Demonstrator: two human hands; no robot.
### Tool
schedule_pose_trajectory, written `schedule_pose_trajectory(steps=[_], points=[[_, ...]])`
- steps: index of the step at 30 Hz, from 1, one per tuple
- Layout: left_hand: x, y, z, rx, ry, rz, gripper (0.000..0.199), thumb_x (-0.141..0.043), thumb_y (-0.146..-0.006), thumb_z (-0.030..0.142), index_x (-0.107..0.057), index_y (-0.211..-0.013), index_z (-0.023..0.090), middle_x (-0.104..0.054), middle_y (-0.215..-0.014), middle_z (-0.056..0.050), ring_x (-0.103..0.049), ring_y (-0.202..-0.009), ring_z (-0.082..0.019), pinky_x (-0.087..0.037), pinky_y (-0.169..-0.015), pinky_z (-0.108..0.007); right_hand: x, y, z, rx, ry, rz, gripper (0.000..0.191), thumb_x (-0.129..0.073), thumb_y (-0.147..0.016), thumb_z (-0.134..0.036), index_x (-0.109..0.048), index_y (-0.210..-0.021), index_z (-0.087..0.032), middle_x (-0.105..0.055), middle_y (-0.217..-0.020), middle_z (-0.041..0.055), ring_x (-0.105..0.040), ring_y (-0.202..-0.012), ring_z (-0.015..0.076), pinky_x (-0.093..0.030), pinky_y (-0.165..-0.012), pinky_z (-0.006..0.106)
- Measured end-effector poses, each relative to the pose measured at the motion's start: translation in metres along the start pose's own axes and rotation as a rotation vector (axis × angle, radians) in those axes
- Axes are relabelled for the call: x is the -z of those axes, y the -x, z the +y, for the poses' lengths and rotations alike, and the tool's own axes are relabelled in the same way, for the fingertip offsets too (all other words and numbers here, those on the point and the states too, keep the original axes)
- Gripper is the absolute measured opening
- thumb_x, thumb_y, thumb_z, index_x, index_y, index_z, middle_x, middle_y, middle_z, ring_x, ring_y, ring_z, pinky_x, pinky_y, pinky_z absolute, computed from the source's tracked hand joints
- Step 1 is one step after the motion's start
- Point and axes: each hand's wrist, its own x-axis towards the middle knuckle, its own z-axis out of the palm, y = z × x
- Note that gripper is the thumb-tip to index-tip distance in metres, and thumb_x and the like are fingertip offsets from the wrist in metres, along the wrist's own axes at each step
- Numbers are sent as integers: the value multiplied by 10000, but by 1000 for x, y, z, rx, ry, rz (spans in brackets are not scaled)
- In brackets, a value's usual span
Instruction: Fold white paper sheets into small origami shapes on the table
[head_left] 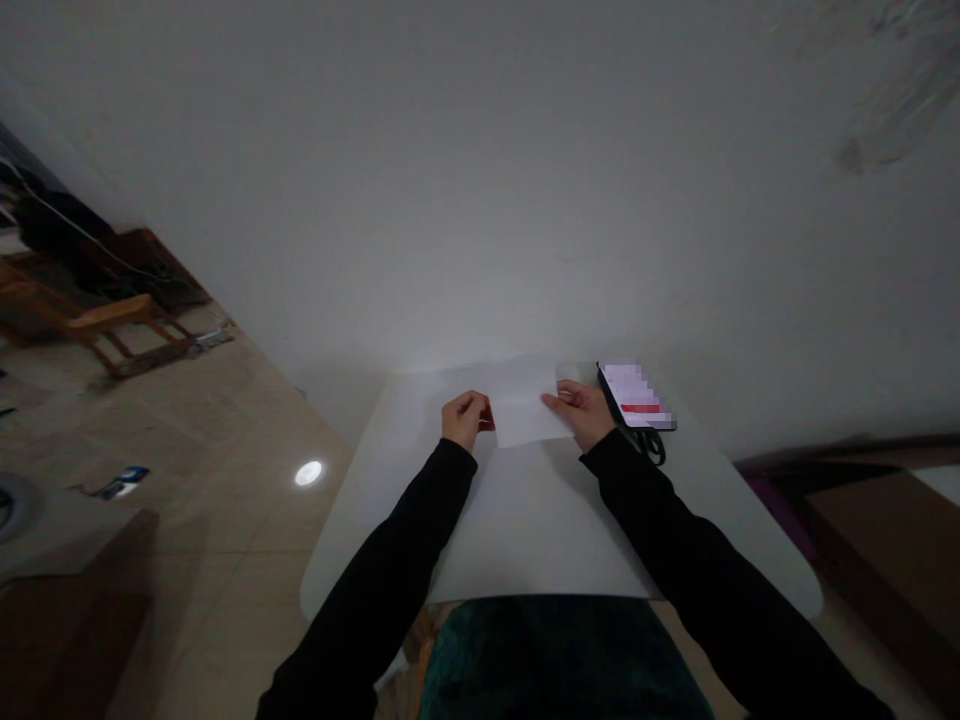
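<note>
Holding white rectangular paper sheet (525,405) over white round-cornered table (525,540). Pinching left edge in bare left hand (461,416), fingers curled in; right edge in bare right hand (588,411), thumb on top. Near right hand: lit black-edged phone (634,395), looped black cable (657,447).

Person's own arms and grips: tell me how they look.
Both arms wear long, plain black sleeves, the left sleeve and the right sleeve each ending near the wrist. The left grip and right grip are bare hands, with no gloves. No markings or cables show on the sleeves.
</note>
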Motion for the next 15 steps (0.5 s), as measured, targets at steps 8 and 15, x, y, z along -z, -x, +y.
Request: schedule_pose_trajectory(steps=[8, 15], points=[[5, -2, 6, 52, 14, -152, 344, -573, -664, 388, -609, -887, 129, -609, -619, -19, -568, -476, -118, -447, -433, -234, 1, 2, -10, -6, -38, 68, 356, -739, -544, -419, -608, -794, -203, -704, -753, 40, -651, -651, 211, -519, -657, 362], [-1, -2, -1, -64, -24, -120, 351, -724, -550, 352, -598, -782, 121, -559, -489, 24, -492, -382, -89, -414, -370, -211, 1, 3, -13, -57, -27, 12, 401, -734, -547, -416, -614, -855, -189, -679, -679, 35, -617, -559, 193, -501, -546, 337]])
